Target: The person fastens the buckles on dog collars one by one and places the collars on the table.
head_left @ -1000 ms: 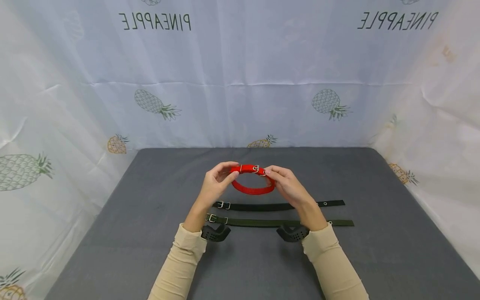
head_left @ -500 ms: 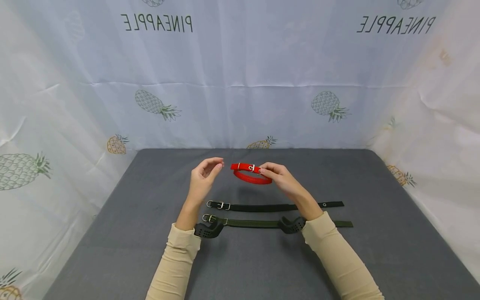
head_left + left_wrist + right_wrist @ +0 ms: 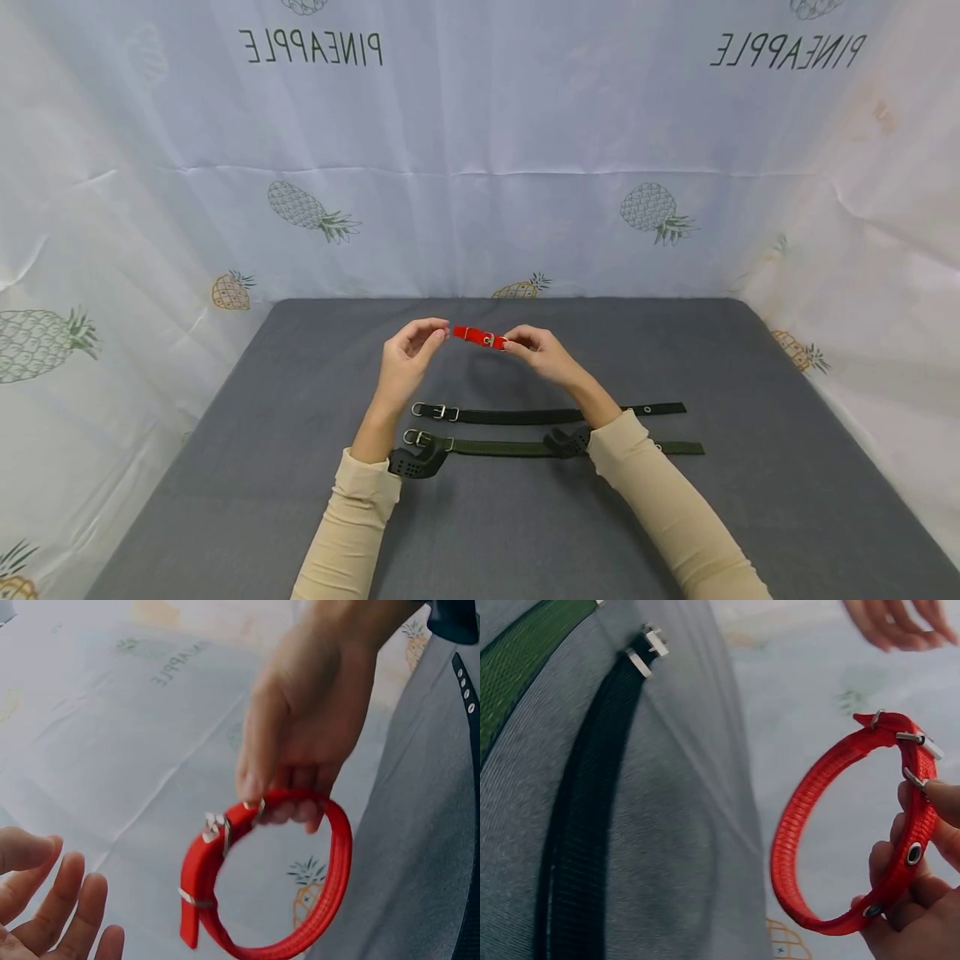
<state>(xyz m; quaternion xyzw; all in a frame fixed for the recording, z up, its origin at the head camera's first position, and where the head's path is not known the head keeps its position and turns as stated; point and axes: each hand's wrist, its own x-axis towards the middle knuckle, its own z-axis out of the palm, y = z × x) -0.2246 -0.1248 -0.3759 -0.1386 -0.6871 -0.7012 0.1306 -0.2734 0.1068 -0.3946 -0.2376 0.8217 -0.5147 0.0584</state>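
Observation:
My right hand (image 3: 546, 357) pinches a red collar (image 3: 480, 337) above the table, between thumb and fingers near its D-ring. The collar (image 3: 789, 832) is buckled into a closed loop in the right wrist view, its tip through a metal keeper. From the head it appears nearly edge-on. My left hand (image 3: 401, 362) is raised just left of the collar's tip, fingers loosely bent and holding nothing. A gap separates the left hand (image 3: 52, 915) from the collar (image 3: 341, 862) in the left wrist view.
A black collar (image 3: 517, 416) and a dark green collar (image 3: 498, 448) lie stretched out on the grey table (image 3: 247, 467), buckles to the left. Both wrists wear black camera mounts. Curtains (image 3: 480, 125) with pineapple prints surround the back and sides.
My left hand has released the red collar and drawn off to the left. The right hand has since carried the collar leftward, and its loop has turned edge-on to the head view.

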